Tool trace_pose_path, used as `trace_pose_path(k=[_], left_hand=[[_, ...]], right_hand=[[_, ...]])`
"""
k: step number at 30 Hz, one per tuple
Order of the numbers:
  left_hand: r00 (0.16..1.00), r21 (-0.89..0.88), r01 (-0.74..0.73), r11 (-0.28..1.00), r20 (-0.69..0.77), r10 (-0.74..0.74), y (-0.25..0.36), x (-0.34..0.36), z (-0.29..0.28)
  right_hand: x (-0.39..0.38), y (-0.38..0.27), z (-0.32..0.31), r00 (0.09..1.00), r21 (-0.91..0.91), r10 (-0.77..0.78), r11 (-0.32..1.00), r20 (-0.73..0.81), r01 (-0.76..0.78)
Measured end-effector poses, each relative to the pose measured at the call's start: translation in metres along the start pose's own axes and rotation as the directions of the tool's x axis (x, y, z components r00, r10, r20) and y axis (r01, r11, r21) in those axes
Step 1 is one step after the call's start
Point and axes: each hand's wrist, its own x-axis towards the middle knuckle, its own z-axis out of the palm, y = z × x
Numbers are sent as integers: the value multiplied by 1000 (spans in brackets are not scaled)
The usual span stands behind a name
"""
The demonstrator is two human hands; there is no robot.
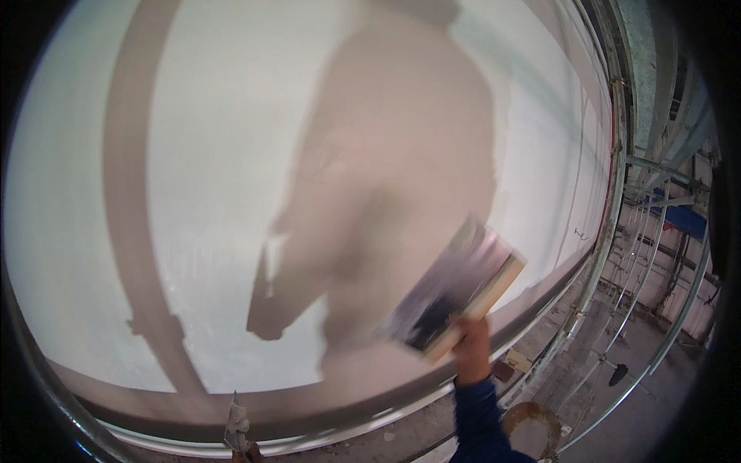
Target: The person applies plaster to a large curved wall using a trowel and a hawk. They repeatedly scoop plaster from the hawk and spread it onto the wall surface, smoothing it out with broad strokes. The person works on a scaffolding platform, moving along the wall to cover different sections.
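Note:
My right hand [472, 349], in a dark blue sleeve, is closed round the wooden edge of a wide metal skimming blade [451, 282]. The blade is tilted in front of the pale, smooth wall [220, 201] and slightly blurred; whether it touches the wall I cannot tell. At the bottom edge, only a small part of my left hand [248, 455] shows. It grips a small putty knife [235, 420], which points upward with greyish filler on its blade. My broad shadow falls over the middle of the wall.
A pale rail [309, 444] runs along the wall's foot. Metal scaffold tubes [660, 255] stand at the right, and another tube [58, 386] curves along the lower left. A round, brown-rimmed object [552, 424] lies below right, beside my sleeve. Farther off hangs something blue [683, 217].

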Motion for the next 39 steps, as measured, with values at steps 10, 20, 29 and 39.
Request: trace_pose_path(k=[10, 20, 29, 39], left_hand=[[884, -490, 96, 867, -359, -301, 86, -26, 58], [869, 630, 114, 768, -438, 230, 114, -56, 90], [870, 382, 110, 918, -484, 96, 122, -30, 83], [813, -182, 178, 967, -526, -249, 129, 7, 62]], right_hand=[[338, -267, -35, 578, -709, -769, 245, 273, 661], [518, -310, 17, 426, -870, -805, -208, 412, 447], [505, -301, 67, 589, -879, -734, -24, 339, 476], [415, -261, 110, 387, -632, -636, -207, 667, 747]])
